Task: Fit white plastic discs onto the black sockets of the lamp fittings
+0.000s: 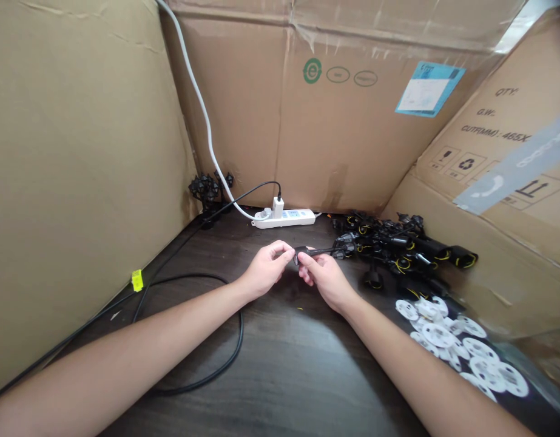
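Both my hands are together above the dark tabletop, at a small black lamp post lying sideways. My right hand is closed around its wider end, thumb on top. The thin stem reaches right, toward lantern-shaped pieces at the edge of the pile; whether those belong to it, I cannot tell. My left hand pinches the left end of the lamp post with thumb and forefinger. The fingers hide part of that end. To the right lies a pile of black lamp parts with yellow wires.
A white power strip with a plugged-in charger lies behind my hands. A black cable loops at left, bearing a yellow tag. White discs lie at right. Black lamps stand far left. Cardboard walls surround the table.
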Demonstrator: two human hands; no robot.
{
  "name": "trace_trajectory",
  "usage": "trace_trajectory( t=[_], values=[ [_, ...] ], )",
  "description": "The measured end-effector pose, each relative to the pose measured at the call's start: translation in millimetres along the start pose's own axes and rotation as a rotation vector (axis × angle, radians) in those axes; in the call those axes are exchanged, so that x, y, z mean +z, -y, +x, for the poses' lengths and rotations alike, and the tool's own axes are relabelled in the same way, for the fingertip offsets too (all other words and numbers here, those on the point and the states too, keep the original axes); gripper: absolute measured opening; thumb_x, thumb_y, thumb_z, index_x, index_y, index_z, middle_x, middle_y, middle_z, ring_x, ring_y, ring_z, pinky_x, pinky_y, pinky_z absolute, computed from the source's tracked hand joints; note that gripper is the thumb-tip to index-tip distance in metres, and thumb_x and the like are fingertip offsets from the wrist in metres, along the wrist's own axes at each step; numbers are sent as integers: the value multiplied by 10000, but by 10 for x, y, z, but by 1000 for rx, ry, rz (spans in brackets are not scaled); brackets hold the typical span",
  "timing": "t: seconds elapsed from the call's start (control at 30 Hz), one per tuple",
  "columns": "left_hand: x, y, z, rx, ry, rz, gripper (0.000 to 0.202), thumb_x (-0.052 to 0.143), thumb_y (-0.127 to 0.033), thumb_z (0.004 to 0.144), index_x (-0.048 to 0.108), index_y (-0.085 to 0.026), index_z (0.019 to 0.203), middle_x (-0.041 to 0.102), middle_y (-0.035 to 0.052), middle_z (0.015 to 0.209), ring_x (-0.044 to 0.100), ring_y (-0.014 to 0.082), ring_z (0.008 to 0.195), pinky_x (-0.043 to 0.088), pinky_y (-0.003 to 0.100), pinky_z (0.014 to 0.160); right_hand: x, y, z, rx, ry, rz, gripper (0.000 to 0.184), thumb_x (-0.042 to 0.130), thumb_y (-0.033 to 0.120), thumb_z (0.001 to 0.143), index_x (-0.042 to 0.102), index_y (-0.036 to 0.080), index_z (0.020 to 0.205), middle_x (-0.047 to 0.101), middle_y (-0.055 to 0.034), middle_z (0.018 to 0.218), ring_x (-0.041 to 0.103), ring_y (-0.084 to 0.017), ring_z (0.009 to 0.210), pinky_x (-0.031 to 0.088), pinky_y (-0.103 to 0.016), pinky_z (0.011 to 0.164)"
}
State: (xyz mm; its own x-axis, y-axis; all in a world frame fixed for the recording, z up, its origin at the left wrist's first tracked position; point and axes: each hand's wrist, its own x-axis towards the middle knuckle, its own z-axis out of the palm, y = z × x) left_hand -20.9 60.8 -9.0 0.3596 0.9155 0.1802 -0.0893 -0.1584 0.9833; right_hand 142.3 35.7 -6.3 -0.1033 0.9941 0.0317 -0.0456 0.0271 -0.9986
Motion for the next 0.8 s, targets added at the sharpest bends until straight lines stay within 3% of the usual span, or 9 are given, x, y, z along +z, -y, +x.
trace_trajectory(
  t=[0.2,0.53,0.8],
  values=[
    [39,-34,-47,222,-69,100,228,646,-382,907,612,-168,836,605,9,808,580,134,738,479,252,693,-30,45,-1,81,18,176,533,823,655,697,637,157,663,599,-4,563,464,-92,478,313,-228,469],
    [38,-54,-150,339,-49,356,145,585,-311,967,646,-187,926,551,1,810,494,119,672,402,239,627,-35,11,-7,76,55,157,561,741,708,750,629,171,631,595,-12,534,485,-111,478,331,-232,472],
    [34,-24,-124,310,-109,394,110,603,-286,941,605,-188,892,562,-5,799,483,120,671,392,237,624,-8,24,-19,38,61,50,594,714,725,767,623,162,605,592,-27,553,460,-109,479,326,-245,465]
  ],
)
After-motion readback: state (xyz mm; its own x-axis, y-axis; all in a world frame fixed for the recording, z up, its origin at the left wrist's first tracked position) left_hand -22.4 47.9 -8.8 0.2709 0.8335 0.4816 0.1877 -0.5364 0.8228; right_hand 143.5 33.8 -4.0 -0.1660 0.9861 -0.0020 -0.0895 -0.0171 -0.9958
